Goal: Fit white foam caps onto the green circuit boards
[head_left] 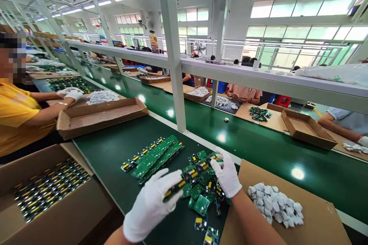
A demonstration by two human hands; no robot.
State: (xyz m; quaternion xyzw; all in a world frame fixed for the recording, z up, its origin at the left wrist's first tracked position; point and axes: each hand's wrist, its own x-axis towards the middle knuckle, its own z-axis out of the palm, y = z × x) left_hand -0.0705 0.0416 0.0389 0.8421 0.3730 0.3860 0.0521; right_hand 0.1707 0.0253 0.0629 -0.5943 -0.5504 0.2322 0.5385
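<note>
Both my gloved hands grip one row of circuit boards.
My left hand and right hand close on its ends above the green surface.

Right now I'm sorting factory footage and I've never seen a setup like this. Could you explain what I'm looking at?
The one picture comes from a camera worn on a worker's head, looking down at their own white-gloved hands. The left hand and right hand together hold a strip of small green circuit boards above a loose pile of boards. More board strips lie on the green belt. Small white parts sit on cardboard to the right; a box of boards stands left. Other people work nearby.
</note>
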